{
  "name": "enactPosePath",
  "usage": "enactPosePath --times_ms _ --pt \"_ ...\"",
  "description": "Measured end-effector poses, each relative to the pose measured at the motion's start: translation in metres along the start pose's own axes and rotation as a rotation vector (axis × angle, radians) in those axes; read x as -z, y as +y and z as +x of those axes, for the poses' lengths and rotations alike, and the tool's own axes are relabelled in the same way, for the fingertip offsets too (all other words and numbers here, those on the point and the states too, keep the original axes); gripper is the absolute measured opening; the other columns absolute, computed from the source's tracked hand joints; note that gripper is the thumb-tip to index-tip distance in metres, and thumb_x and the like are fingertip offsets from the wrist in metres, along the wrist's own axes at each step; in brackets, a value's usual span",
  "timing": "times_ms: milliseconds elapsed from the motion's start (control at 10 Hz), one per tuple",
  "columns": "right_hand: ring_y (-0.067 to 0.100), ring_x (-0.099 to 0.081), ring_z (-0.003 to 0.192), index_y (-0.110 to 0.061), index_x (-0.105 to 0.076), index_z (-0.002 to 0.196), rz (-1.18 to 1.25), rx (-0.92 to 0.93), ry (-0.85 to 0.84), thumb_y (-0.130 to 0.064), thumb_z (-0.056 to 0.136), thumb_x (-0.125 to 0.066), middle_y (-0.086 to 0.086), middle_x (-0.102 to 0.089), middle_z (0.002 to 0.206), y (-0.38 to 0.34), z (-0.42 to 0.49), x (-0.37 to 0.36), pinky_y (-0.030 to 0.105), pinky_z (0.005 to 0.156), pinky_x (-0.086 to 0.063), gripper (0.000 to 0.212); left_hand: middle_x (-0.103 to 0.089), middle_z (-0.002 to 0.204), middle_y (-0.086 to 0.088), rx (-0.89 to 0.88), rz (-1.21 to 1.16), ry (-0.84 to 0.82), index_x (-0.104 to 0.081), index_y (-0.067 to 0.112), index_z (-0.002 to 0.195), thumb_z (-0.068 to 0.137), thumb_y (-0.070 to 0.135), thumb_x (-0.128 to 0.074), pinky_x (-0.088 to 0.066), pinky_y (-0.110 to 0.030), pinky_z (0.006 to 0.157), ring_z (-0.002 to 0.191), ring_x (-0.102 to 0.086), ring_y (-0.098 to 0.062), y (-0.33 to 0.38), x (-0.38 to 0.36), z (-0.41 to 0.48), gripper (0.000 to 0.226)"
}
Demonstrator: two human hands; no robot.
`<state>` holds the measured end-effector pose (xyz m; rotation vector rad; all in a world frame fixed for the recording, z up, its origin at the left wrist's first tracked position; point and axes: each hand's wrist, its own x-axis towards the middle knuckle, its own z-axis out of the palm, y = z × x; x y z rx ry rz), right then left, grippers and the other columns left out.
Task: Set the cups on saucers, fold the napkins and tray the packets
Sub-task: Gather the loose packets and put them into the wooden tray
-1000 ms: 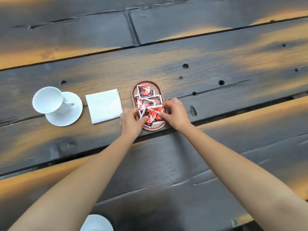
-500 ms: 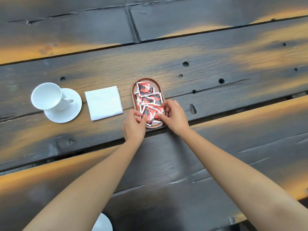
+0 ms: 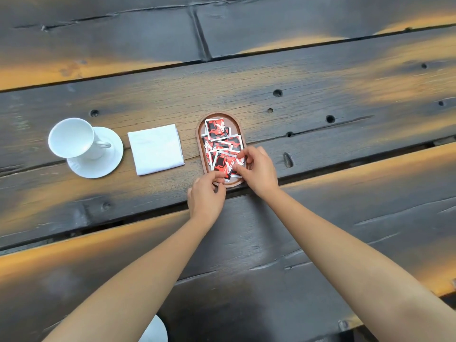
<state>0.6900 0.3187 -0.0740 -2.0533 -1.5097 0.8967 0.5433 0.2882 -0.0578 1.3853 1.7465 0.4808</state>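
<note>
Scanning left to right: cup (image 3: 71,138) upright on saucer (image 3: 98,166) at 9 o'clock — done. Folded napkin (image 3: 156,149) flat just beside it, apart — done. Oval tray (image 3: 200,134) near centre, red packets (image 3: 217,128) heaped inside. Left hand (image 3: 206,197) pinching packet at tray's 6 o'clock end; right hand (image 3: 259,171) pinching packets at 5 o'clock. Judgement: traying nearly finished, only tidying left. White rim (image 3: 155,329) at 6 o'clock frame edge — possibly second saucer, unclear. Surface: dark weathered plank table (image 3: 345,70), gaps, bolt holes. Room not visible.

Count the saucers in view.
2. One saucer sits under the cup, left of the napkin. A second white rim at the bottom edge, mostly hidden, is probably another.
</note>
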Motion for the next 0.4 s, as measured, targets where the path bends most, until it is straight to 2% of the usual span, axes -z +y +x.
enactPosePath --times_ms 200,300,400 --pt "0.013 -0.052 0.070 -0.025 -0.059 0.092 0.027 -0.012 0.026 -0.032 0.079 -0.068 -0.005 -0.050 0.086 -0.008 -0.011 0.003 0.036 0.070 -0.049 0.018 -0.072 0.094 0.009 -0.053 0.024 0.011 -0.067 0.030 0.101 0.087 0.016 -0.049 -0.047 -0.041 0.091 0.091 -0.062 -0.016 0.001 0.012 -0.008 0.027" --pt "0.012 -0.052 0.074 -0.026 -0.058 0.098 0.036 -0.027 0.072 -0.032 0.083 -0.065 -0.004 -0.053 0.090 -0.012 -0.024 0.003 0.034 0.069 -0.048 0.017 -0.068 0.115 0.002 -0.162 0.081 0.040 -0.061 0.023 0.118 0.093 0.017 -0.045 -0.045 -0.037 0.093 0.106 -0.059 -0.020 0.001 0.024 -0.016 0.030" --pt "0.014 -0.052 0.082 -0.028 -0.058 0.097 0.030 0.000 0.116 -0.032 0.086 -0.060 -0.006 -0.054 0.086 -0.025 -0.040 0.007 0.031 0.065 -0.043 0.011 -0.055 0.135 -0.001 -0.322 0.176 0.064 -0.049 0.019 0.133 0.094 0.018 -0.047 -0.038 -0.037 0.101 0.123 -0.050 -0.021 0.004 0.039 -0.019 0.040"
